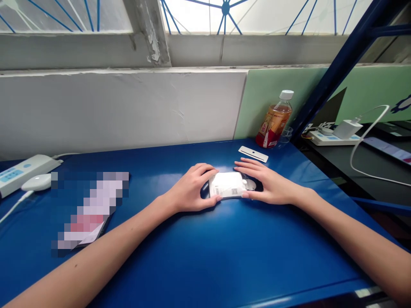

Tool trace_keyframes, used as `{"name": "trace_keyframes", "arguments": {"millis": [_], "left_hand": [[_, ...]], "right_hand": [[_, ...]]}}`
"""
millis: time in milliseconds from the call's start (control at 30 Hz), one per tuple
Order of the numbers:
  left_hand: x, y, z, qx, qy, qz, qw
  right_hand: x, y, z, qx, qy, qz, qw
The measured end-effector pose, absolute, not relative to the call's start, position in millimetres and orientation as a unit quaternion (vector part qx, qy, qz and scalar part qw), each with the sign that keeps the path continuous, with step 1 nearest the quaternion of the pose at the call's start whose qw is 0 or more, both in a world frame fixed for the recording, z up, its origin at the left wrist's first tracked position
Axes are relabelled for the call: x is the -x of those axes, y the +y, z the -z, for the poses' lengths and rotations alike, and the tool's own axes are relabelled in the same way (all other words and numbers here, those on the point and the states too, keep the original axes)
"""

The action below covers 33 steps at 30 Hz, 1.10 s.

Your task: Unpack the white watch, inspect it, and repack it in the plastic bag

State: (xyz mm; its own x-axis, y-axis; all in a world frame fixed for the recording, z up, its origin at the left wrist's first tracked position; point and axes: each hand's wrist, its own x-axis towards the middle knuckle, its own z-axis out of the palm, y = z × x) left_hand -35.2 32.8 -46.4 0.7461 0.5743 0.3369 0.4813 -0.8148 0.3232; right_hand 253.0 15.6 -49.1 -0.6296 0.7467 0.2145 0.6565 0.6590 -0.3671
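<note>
A small white packet (226, 182) with a printed barcode and a square code lies on the blue table in front of me. A shiny, clear-looking part (249, 184) shows at its right end; what is inside I cannot make out. My left hand (195, 188) is curled around the left end, thumb on the near edge and fingers at the far edge. Around the right end, my right hand (266, 182) has its thumb at the near corner and its fingers along the far side. Behind the packet lies a flat white strip (253, 154) with a dark slot.
A drink bottle (275, 122) with a white cap stands by the wall. At the left are a blurred phone-like slab (93, 209), a white cable head (37, 182) and a power strip (28, 171). A blue post (334, 68) rises at the right, near another power strip (334, 137).
</note>
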Motion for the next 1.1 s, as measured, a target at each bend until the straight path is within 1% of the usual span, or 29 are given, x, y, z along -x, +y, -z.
{"name": "trace_keyframes", "arguments": {"millis": [100,367,633,800,900,1100], "left_hand": [[35.2,33.5,46.6,-0.929,0.288,-0.208,0.101],[34.3,34.9,48.5,-0.922,0.313,-0.213,0.086],[33.7,34.0,49.1,-0.920,0.317,-0.212,0.090],[32.5,32.8,47.1,-0.921,0.320,-0.207,0.085],[32.5,31.7,45.4,-0.921,0.330,-0.190,0.082],[34.6,32.0,48.1,-0.932,0.318,-0.146,0.095]], "right_hand": [[-253.8,15.7,52.0,0.390,-0.897,-0.140,0.153],[-247.6,14.2,49.4,0.436,-0.874,-0.157,0.146],[-247.1,13.5,50.2,0.439,-0.870,-0.157,0.161],[-246.6,13.2,49.4,0.443,-0.871,-0.154,0.146],[-246.6,11.9,50.3,0.440,-0.876,-0.143,0.140],[-240.0,6.6,53.1,0.434,-0.876,-0.127,0.166]]}}
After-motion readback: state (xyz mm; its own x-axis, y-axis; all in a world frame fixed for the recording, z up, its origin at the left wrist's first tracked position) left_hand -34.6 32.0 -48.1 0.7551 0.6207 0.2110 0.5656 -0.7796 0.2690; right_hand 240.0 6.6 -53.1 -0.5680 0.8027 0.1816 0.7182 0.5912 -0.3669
